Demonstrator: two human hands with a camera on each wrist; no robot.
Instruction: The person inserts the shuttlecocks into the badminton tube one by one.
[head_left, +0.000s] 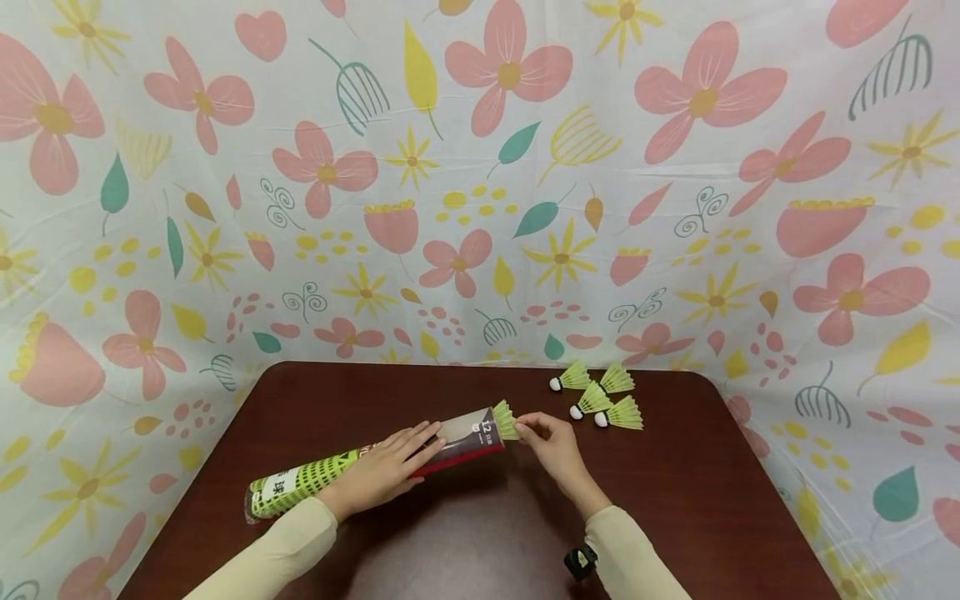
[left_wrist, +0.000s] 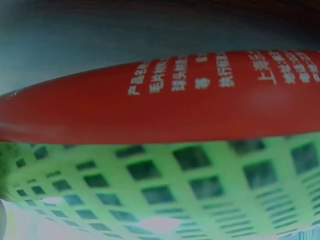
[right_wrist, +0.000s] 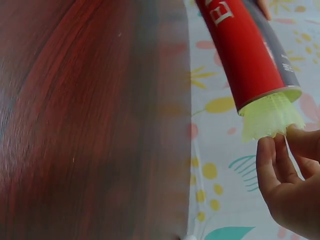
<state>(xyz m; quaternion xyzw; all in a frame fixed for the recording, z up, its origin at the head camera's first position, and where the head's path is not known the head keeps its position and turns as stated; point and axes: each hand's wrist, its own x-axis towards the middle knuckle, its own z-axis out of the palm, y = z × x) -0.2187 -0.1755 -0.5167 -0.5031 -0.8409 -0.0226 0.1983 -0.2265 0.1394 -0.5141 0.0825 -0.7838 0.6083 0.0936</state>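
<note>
A shuttlecock tube lies slantwise over the table, its far right end open. My left hand holds it around the middle, fingers across the top and thumb on the near side. From the open end sticks the yellow skirt of a shuttlecock; its head is hidden inside. My right hand pinches the edge of that skirt between thumb and fingertips. In the left wrist view, the tube's red and green printed side fills much of the picture, and no left fingers show.
Several loose yellow shuttlecocks with white heads lie at the table's back right, beyond my right hand. The dark reddish table ends at a floral cloth hanging behind it. A black band is by the right sleeve.
</note>
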